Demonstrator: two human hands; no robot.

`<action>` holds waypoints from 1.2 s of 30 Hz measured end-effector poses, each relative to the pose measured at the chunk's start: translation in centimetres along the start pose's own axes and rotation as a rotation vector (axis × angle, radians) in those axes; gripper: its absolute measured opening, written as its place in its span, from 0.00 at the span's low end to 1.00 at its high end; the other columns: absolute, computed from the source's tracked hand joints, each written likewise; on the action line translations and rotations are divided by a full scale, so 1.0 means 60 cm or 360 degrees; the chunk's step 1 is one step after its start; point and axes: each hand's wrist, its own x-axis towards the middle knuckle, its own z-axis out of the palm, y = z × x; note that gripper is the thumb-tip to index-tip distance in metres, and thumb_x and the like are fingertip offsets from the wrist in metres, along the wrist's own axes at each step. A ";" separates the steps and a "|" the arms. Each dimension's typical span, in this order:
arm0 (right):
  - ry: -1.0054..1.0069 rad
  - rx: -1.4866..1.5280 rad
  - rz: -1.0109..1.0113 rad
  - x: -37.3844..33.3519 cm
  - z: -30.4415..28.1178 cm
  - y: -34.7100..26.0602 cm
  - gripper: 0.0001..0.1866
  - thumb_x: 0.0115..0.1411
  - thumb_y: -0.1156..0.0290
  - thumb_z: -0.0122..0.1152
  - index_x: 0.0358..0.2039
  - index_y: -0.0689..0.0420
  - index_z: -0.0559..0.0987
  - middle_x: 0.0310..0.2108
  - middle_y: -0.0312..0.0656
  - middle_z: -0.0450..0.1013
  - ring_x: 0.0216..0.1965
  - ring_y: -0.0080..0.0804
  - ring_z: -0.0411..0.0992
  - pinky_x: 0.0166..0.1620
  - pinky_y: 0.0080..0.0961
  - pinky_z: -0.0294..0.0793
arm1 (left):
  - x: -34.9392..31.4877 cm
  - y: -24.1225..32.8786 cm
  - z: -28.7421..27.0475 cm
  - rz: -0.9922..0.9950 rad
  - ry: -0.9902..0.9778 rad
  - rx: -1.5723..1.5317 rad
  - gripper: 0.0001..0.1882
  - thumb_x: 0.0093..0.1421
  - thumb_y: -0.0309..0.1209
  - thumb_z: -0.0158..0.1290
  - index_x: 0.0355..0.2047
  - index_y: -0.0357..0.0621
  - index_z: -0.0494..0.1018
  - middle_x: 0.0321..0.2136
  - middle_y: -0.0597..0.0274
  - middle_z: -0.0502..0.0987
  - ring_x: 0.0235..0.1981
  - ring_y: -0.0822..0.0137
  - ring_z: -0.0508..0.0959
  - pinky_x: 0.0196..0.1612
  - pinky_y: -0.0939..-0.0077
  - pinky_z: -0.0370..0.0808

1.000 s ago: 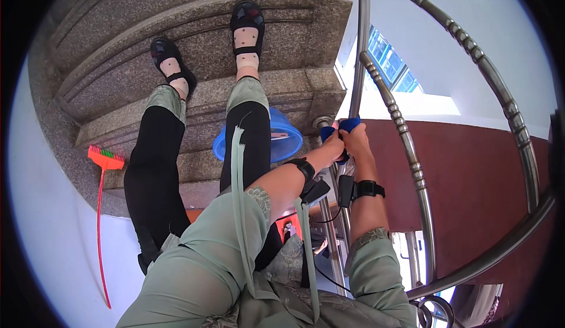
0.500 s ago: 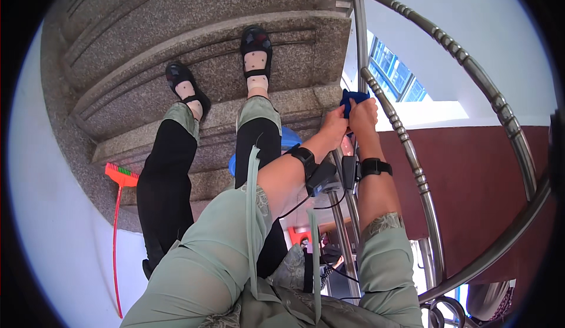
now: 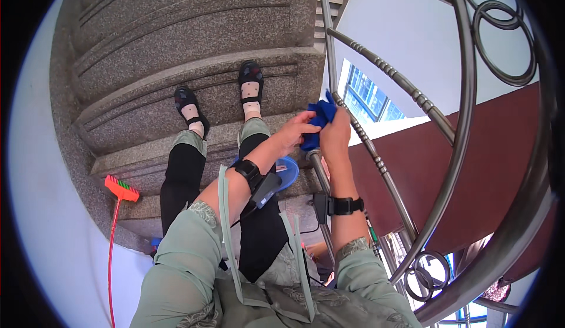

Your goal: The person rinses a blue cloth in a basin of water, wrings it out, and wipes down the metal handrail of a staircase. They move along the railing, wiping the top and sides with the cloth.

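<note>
A crumpled blue cloth (image 3: 321,116) is bunched between my two hands beside the metal railing post. My right hand (image 3: 336,134) is closed round its right side, with a corner poking up above the fingers. From the left, my left hand (image 3: 296,132) grips the near edge with thumb and fingers. Just below the cloth is a steel baluster (image 3: 319,166) of the stair railing (image 3: 376,162). Part of the cloth is hidden behind my fingers. Both wrists wear black straps with small boxes and cables.
Granite steps (image 3: 194,34) rise ahead, and my feet in black shoes (image 3: 250,84) stand on them. A blue basin (image 3: 286,172) sits beside my leg, partly hidden. An orange broom (image 3: 122,190) leans along the white wall at left. Curved railing bars fill the right side.
Both hands have drawn back from the baluster and moved left with the cloth, which now shows more fully. The view has shifted, bringing more of the upper railing in.
</note>
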 end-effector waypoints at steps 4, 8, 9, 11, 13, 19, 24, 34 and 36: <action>0.0615 0.0755 0.0124 -0.028 -0.122 -0.040 0.15 0.69 0.72 0.49 0.53 0.65 0.72 0.45 0.46 0.75 0.45 0.32 0.73 0.50 0.29 0.71 | -0.069 0.099 0.124 0.1010 -0.0359 0.0655 0.22 0.53 0.21 0.60 0.50 0.45 0.73 0.43 0.66 0.75 0.44 0.70 0.75 0.49 0.76 0.71; 0.1073 0.1624 0.0373 -0.074 -0.219 -0.081 0.19 0.72 0.65 0.48 0.53 0.69 0.72 0.50 0.47 0.72 0.49 0.33 0.72 0.53 0.30 0.71 | -0.124 0.146 0.275 0.2027 -0.0544 0.1228 0.22 0.45 0.16 0.56 0.44 0.44 0.77 0.42 0.55 0.73 0.47 0.58 0.76 0.51 0.72 0.72; 0.1077 0.1650 0.0510 -0.072 -0.238 -0.089 0.19 0.72 0.65 0.48 0.53 0.69 0.72 0.50 0.47 0.72 0.49 0.33 0.72 0.53 0.30 0.71 | -0.136 0.146 0.303 0.2093 -0.0537 0.1208 0.25 0.46 0.15 0.52 0.47 0.42 0.75 0.46 0.52 0.72 0.50 0.52 0.74 0.53 0.68 0.72; 0.1259 0.2113 0.0000 -0.056 -0.257 -0.104 0.20 0.71 0.67 0.48 0.55 0.70 0.69 0.53 0.49 0.70 0.52 0.34 0.71 0.55 0.31 0.70 | -0.134 0.155 0.349 0.2165 -0.0457 0.1233 0.26 0.46 0.15 0.51 0.48 0.42 0.73 0.48 0.51 0.71 0.51 0.50 0.74 0.54 0.66 0.72; 0.1123 0.1920 0.0085 -0.023 -0.259 -0.113 0.20 0.71 0.67 0.48 0.57 0.68 0.67 0.55 0.49 0.68 0.53 0.34 0.70 0.56 0.32 0.70 | -0.122 0.165 0.361 0.2130 -0.0399 0.1388 0.29 0.48 0.16 0.51 0.54 0.37 0.68 0.53 0.46 0.68 0.55 0.44 0.71 0.57 0.61 0.71; 0.1179 0.1614 -0.0075 0.054 -0.237 -0.094 0.24 0.68 0.71 0.55 0.60 0.63 0.61 0.57 0.46 0.66 0.55 0.32 0.67 0.56 0.32 0.69 | -0.043 0.198 0.358 0.2308 -0.0494 0.1850 0.33 0.49 0.28 0.56 0.57 0.34 0.63 0.54 0.41 0.69 0.55 0.42 0.70 0.57 0.57 0.69; 0.0848 0.1438 -0.0009 0.079 -0.255 -0.065 0.25 0.66 0.66 0.59 0.59 0.63 0.65 0.57 0.46 0.66 0.56 0.33 0.67 0.58 0.33 0.67 | 0.012 0.227 0.365 0.2082 -0.0497 0.2207 0.30 0.47 0.35 0.57 0.51 0.39 0.65 0.43 0.48 0.74 0.47 0.44 0.73 0.51 0.53 0.68; 0.1071 0.1292 -0.0096 0.108 -0.223 -0.044 0.22 0.63 0.63 0.64 0.51 0.66 0.75 0.48 0.42 0.75 0.48 0.29 0.72 0.53 0.28 0.71 | 0.048 0.219 0.364 0.2048 -0.0406 0.2044 0.22 0.47 0.33 0.62 0.43 0.46 0.69 0.35 0.51 0.76 0.39 0.48 0.76 0.44 0.64 0.75; 0.0967 0.1336 -0.0041 0.117 -0.211 -0.038 0.21 0.63 0.63 0.64 0.50 0.66 0.75 0.47 0.43 0.75 0.47 0.29 0.73 0.52 0.28 0.71 | 0.058 0.220 0.355 0.1937 -0.0372 0.2052 0.21 0.49 0.32 0.61 0.44 0.46 0.70 0.37 0.52 0.76 0.41 0.51 0.77 0.45 0.66 0.75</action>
